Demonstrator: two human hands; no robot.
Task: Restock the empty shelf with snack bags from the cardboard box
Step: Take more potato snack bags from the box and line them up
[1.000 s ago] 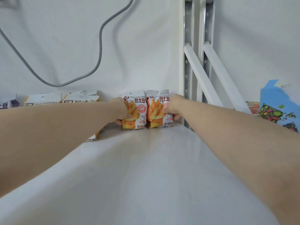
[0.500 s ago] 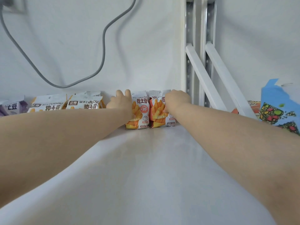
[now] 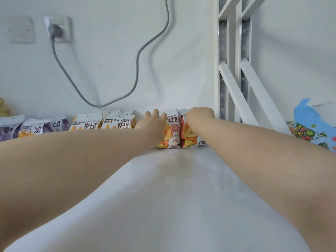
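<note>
Two upright snack bags stand side by side at the back of the white shelf [image 3: 172, 197]: a white-orange bag [image 3: 173, 130] and a red-orange bag [image 3: 189, 136] to its right. My left hand [image 3: 154, 122] touches the upper left of the white-orange bag, its fingers fairly straight and spread. My right hand [image 3: 199, 117] has its fingers curled over the top of the red-orange bag and hides that part. Both forearms reach across the shelf.
Two yellow snack bags [image 3: 101, 122] and several purple ones [image 3: 23, 128] line the back wall to the left. White metal shelf uprights and braces [image 3: 229, 73] stand just right of the bags. A blue patterned carton [image 3: 312, 124] is at far right. A grey cable [image 3: 138, 59] hangs from a wall socket [image 3: 58, 30].
My left hand has let go of the white-orange bag's front and moved up to its top left with fingers spread. The view has tilted up, showing the socket.
</note>
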